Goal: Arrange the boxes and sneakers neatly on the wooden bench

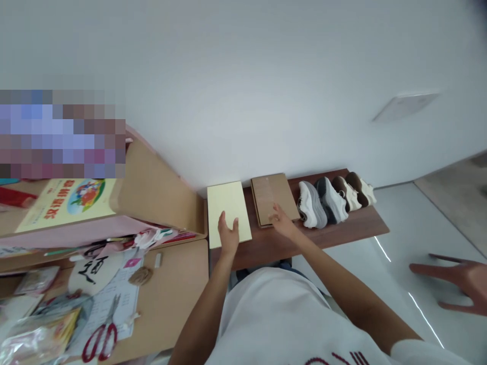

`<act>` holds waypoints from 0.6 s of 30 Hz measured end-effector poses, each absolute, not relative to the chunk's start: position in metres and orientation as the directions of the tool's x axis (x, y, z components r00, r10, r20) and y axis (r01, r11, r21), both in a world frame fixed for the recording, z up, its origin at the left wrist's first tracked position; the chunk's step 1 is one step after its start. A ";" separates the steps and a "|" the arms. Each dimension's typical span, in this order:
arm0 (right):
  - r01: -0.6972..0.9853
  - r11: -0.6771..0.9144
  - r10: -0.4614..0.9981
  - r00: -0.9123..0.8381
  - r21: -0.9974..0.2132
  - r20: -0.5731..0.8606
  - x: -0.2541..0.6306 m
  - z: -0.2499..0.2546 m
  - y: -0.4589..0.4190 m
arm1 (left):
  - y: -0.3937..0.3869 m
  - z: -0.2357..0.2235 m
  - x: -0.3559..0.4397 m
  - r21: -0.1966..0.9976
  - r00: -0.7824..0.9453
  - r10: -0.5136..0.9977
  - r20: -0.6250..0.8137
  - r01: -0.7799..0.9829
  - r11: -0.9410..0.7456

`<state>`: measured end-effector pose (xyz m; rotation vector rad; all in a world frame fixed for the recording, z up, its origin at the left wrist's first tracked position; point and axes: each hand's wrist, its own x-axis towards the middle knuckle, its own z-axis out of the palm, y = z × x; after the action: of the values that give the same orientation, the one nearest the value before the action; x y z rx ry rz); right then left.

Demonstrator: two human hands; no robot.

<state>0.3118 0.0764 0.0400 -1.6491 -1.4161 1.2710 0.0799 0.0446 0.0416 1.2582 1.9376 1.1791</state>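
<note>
My left hand (229, 232) rests flat, fingers apart, on the near edge of a pale yellow board (227, 207) lying on a low dark-brown bench (342, 230). My right hand (280, 219) touches the near corner of a brown cardboard-coloured board (274, 195) beside it. Neither hand grips anything. Both boards lie flat against the white wall.
Two pairs of sneakers (331, 200) stand on the bench to the right. A wooden desk (171, 299) at the left carries red scissors (101, 338), papers, a fan and a picture book (66, 202). Another person's hand (458, 281) shows at the right edge above the glossy floor.
</note>
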 end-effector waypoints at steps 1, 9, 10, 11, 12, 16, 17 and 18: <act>0.378 -0.233 0.968 0.000 -0.896 -0.251 0.326 0.043 0.082 | 0.050 0.045 0.094 0.902 -0.384 0.923 -0.003 0.397 0.168; 0.502 -0.203 0.976 0.039 -0.841 -0.213 0.398 0.042 0.110 | 0.084 0.036 0.166 0.948 -0.276 0.924 -0.265 0.102 0.303; 0.521 -0.216 0.973 0.039 -0.826 -0.229 0.402 0.041 0.112 | 0.087 0.032 0.170 0.942 -0.275 0.919 -0.282 0.102 0.320; 0.539 -0.230 0.968 0.042 -0.810 -0.246 0.406 0.039 0.113 | 0.089 0.027 0.173 0.936 -0.280 0.913 -0.297 0.102 0.336; 0.555 -0.242 0.964 0.047 -0.796 -0.260 0.408 0.037 0.115 | 0.091 0.023 0.176 0.931 -0.287 0.906 -0.310 0.103 0.351; 0.589 -0.262 0.960 0.077 -0.764 -0.269 0.412 0.028 0.125 | 0.101 0.003 0.184 0.889 -0.341 0.853 -0.395 0.090 0.448; 0.597 -0.269 0.958 0.082 -0.756 -0.276 0.412 0.026 0.128 | 0.104 -0.003 0.185 0.875 -0.360 0.829 -0.427 0.067 0.480; 0.606 -0.278 0.954 0.082 -0.745 -0.289 0.411 0.024 0.130 | 0.106 -0.009 0.186 0.863 -0.375 0.805 -0.460 0.025 0.505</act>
<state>0.4113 0.1301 0.0243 -1.9313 -1.5361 1.0638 0.1861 0.1060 -0.0085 0.7000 1.7637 0.9913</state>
